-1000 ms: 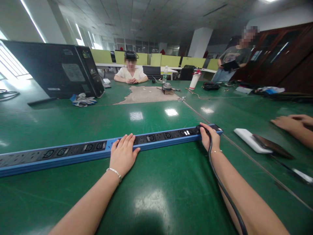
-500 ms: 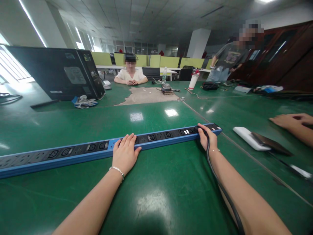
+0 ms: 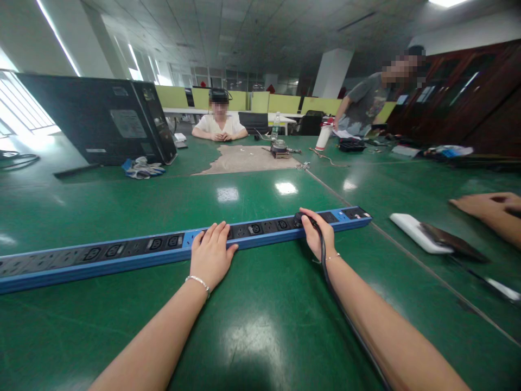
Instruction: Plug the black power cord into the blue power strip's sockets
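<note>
A long blue power strip (image 3: 266, 239) with a row of black sockets lies across the green table, slightly slanted. My left hand (image 3: 211, 247) rests over its middle, fingers laid across the top to the far edge and thumb along the near side, holding it. Farther right on the strip, my right hand (image 3: 318, 233) is closed around a black plug (image 3: 299, 219). The plug is at the sockets; whether its pins are seated is hidden. From it a black power cord (image 3: 329, 282) runs down along my right forearm to the bottom edge.
At the far left stands a black computer case (image 3: 118, 127), with gloves (image 3: 143, 168) beside it. A white device (image 3: 417, 233) and a co-worker's hand (image 3: 484, 205) are at right. One person sits opposite; another leans over the far right. A white bottle (image 3: 324, 137) stands farther back.
My right hand has moved left along the strip with the plug and its cord. My left hand stays in place on the strip. The standing person has moved left and bent lower.
</note>
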Available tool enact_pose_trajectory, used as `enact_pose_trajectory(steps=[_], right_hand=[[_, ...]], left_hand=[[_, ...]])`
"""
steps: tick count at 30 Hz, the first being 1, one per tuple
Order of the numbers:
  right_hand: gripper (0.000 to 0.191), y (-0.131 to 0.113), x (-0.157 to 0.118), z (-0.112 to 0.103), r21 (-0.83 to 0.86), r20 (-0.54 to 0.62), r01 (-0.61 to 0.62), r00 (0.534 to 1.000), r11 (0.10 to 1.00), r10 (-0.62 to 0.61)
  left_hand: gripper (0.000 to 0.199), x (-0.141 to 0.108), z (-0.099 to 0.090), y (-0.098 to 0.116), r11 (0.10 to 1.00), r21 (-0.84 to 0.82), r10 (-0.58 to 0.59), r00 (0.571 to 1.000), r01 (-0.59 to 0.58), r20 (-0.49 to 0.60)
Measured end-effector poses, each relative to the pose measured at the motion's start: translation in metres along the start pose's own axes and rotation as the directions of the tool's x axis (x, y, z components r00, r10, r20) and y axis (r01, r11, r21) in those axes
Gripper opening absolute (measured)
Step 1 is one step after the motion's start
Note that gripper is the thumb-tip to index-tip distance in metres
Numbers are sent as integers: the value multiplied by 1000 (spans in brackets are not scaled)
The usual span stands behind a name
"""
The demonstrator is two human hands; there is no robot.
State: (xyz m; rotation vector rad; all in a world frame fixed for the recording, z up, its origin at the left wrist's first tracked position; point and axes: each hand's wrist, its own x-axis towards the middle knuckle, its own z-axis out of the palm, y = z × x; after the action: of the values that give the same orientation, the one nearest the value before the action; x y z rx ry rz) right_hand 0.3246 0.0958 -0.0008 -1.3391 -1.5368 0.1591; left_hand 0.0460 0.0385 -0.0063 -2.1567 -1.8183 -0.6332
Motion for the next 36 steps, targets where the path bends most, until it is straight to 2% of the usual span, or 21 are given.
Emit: enact_pose_trajectory(steps=[9, 15, 18, 26, 28, 30, 31, 32, 34, 36], right_hand=[[31, -10, -2, 8, -114, 27, 92, 996, 989, -89], [30, -5, -9, 14, -254, 9, 211, 976, 944, -216], [30, -2, -12, 15, -272, 30, 243, 969, 931, -244], [28, -5, -9, 12, -113, -26, 160, 986, 981, -164], [31, -14, -6, 9, -36, -149, 90, 984, 995, -95], [34, -28, -5, 9, 47, -276, 20, 961, 999, -6], [35, -35, -6, 10, 80, -295, 4, 955, 997, 20], [34, -43, -9, 14, 102, -248, 10, 969, 995, 16], [32, -56, -17, 26, 131, -76, 33, 997, 991, -23], [31, -66, -27, 41, 152, 59, 46, 997, 987, -55]], left_hand=[[44, 0, 0, 1, 1000, -9, -14, 1000, 14, -3], [45, -1, -1, 0, 1000, -5, -21, 1000, 21, 3], [45, 0, 0, 0, 1000, -11, -20, 1000, 20, 0], [46, 0, 2, 0, 999, -27, -17, 1000, 17, -15], [45, 0, 2, 0, 999, -32, -14, 1000, 14, -17], [46, 0, 2, 0, 999, -34, -11, 1000, 10, -16], [46, 0, 2, 0, 999, -35, -10, 1000, 9, -15], [46, 0, 1, 0, 999, -37, -11, 1000, 10, -15], [45, 0, 1, 0, 999, -43, -18, 1000, 18, -17], [45, 1, 0, 1, 998, -51, -24, 1000, 23, -20]])
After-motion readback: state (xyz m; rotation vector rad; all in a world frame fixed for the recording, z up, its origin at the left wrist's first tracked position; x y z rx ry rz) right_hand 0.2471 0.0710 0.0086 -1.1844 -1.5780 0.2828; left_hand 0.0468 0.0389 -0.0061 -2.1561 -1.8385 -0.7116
